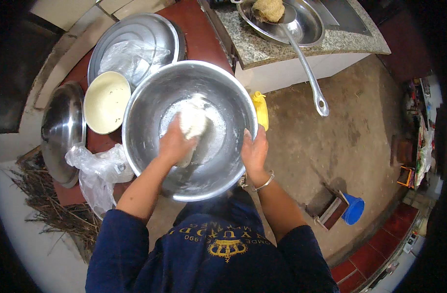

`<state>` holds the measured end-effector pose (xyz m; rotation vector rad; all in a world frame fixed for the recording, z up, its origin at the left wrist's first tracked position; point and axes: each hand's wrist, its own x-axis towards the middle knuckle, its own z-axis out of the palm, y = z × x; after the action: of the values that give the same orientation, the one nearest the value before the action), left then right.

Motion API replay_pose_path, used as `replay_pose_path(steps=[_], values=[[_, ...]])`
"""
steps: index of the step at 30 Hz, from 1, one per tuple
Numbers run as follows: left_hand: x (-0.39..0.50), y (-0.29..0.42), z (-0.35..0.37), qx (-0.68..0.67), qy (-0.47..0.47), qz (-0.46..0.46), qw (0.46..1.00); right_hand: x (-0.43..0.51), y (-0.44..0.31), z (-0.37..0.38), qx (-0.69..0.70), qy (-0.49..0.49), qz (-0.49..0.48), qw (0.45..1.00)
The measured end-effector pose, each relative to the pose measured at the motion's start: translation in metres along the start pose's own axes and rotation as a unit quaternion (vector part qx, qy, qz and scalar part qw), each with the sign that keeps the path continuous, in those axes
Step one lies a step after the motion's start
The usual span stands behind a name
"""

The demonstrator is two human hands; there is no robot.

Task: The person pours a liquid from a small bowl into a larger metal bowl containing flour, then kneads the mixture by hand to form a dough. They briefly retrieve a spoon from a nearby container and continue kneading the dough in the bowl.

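A large metal basin [143,106] stands in front of my body, tilted a little toward me. Inside it, my left hand [176,141] grips a white lump of what looks like dough [192,119], blurred and overexposed. White residue streaks the basin's inner wall and floor. My right hand [255,148] clasps the basin's right rim, its thumb inside and its fingers hidden behind the wall. A bracelet circles my right wrist.
Left of the basin are a cream bowl [107,102], a round metal lid [135,27] bearing clear plastic, a domed lid [60,128] and a plastic bag [99,172]. A ladle [304,62] overhangs the granite counter [252,51]. A yellow jug [260,108] and blue bucket [354,209] stand rightward.
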<state>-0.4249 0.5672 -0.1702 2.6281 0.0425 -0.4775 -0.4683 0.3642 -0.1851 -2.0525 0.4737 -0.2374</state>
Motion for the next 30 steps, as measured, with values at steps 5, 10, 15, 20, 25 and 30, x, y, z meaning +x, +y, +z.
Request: replay_pose_path(steps=[5, 10, 15, 20, 25, 30], values=[[-0.002, -0.046, -0.023, 0.044, 0.111, -0.201, 0.972, -0.003, 0.0, -0.002, -0.02, -0.007, 0.005, 1.0], [0.025, -0.045, 0.0, 0.04, 0.106, -0.196, 0.974, -0.002, 0.001, -0.01, 0.009, -0.029, 0.038, 0.999], [0.079, -0.004, -0.002, -0.021, 0.021, -0.044, 0.999, 0.002, 0.0, -0.011, -0.007, -0.032, 0.044, 0.999], [0.077, 0.04, 0.022, 0.147, -0.049, 0.127, 0.98, -0.001, -0.002, -0.008, 0.007, -0.01, 0.065, 0.998], [0.013, 0.047, 0.034, 0.214, -0.055, 0.281, 0.934, -0.002, 0.001, -0.006, -0.008, 0.018, 0.008, 1.0], [-0.026, 0.029, 0.034, 0.257, -0.035, 0.329, 0.908, -0.001, 0.003, -0.005, 0.014, 0.028, 0.0, 1.0]])
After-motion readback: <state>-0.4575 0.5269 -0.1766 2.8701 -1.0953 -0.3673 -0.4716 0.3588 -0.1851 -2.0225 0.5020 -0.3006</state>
